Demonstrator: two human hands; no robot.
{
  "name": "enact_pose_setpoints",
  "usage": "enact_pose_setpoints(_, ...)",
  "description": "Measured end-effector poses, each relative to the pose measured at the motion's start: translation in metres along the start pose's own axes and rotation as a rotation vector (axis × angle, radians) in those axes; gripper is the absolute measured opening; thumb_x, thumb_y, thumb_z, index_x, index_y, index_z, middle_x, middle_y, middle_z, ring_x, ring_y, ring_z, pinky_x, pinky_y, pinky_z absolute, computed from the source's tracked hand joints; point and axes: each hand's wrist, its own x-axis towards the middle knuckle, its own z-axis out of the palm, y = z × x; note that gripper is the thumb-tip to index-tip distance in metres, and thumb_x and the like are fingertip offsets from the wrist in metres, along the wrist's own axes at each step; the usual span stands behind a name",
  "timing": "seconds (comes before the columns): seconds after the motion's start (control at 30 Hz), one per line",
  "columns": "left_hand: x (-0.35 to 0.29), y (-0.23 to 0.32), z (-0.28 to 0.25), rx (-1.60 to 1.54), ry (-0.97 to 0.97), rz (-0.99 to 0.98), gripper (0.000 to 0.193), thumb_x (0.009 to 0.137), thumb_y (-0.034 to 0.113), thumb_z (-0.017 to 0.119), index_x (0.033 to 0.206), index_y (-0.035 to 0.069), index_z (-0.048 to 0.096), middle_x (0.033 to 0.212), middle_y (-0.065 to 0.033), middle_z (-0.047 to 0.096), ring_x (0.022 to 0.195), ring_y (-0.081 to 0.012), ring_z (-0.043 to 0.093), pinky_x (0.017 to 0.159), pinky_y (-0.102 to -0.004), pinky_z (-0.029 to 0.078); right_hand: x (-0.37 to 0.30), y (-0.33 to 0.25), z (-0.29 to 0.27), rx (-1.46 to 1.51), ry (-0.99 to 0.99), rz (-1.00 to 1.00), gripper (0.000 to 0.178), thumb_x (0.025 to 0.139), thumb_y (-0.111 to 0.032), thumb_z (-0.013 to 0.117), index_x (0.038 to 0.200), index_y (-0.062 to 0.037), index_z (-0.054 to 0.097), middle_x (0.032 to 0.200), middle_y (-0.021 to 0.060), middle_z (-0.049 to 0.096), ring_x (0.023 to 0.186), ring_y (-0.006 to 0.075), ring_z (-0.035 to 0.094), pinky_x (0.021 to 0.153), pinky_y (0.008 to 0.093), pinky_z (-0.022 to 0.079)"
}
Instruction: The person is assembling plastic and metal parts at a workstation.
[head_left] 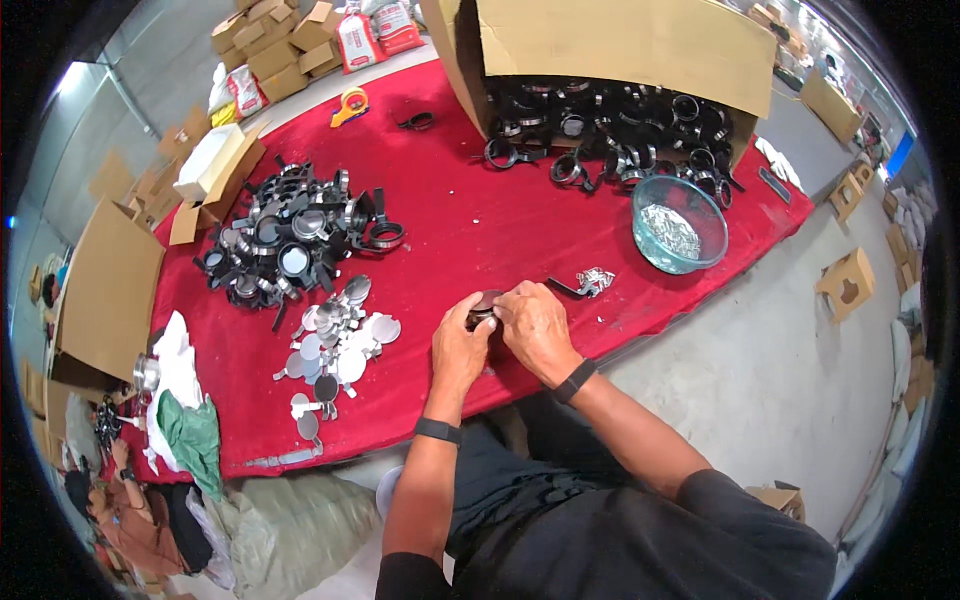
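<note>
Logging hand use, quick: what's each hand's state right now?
Left hand: closed, holding a small dark round part.
Right hand: closed on the same part; can't tell whether it grips anything else.

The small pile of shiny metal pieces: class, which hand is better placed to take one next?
Probably the right hand: the small pile lies close on its right. The left hand is farther off; both hands hold a dark part.

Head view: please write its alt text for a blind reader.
The left hand holds a small dark round part over a red-covered table, the right hand touching it. To the left lie metal discs and a pile of black ring-shaped parts; to the right, a clear bowl of small metal pieces; beyond, an open cardboard box.
</note>
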Motion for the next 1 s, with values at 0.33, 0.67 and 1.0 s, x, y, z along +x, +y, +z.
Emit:
enact_pose_setpoints(0.33,0.004,0.003,-0.003,-0.045,-0.047,0.010,0.045,0.094,0.012,0.076,0.138,0.001,0.074,0.137,-0.0207,0.075,0.125,-0.0324,0.073,0.109,-0.0404,0.055,0.011,0.005,-0.013,0.133,-0.154,0.094,0.026,0.100,-0.028,0.070,0.101,-0.0054,0.084,0.093,0.0243,0.071,0.092,0.0428,0.071,0.083,0.0540,0.057)
enact_pose_setpoints(0.67,-0.006,0.012,-0.020,0.346,-0.049,0.063,0.048,0.096,0.020,0.076,0.140,0.002,0.073,0.150,-0.0292,0.063,0.142,-0.0449,0.057,0.123,-0.0498,0.043,0.030,0.023,0.014,0.341,-0.416,0.603,0.041,0.085,-0.030,0.071,0.112,0.0003,0.079,0.108,0.0302,0.078,0.106,0.0465,0.076,0.095,0.0520,0.060)
enact_pose_setpoints(1.0,-0.026,0.035,-0.013,0.284,-0.071,0.202,0.074,0.076,0.012,0.090,0.144,-0.001,0.064,0.152,-0.0247,0.063,0.143,-0.0409,0.059,0.124,-0.0487,0.044,0.007,0.040,0.000,0.475,-0.377,0.397,0.045,0.098,-0.033,0.073,0.123,0.0035,0.074,0.107,0.0295,0.078,0.103,0.0450,0.078,0.094,0.0505,0.061)
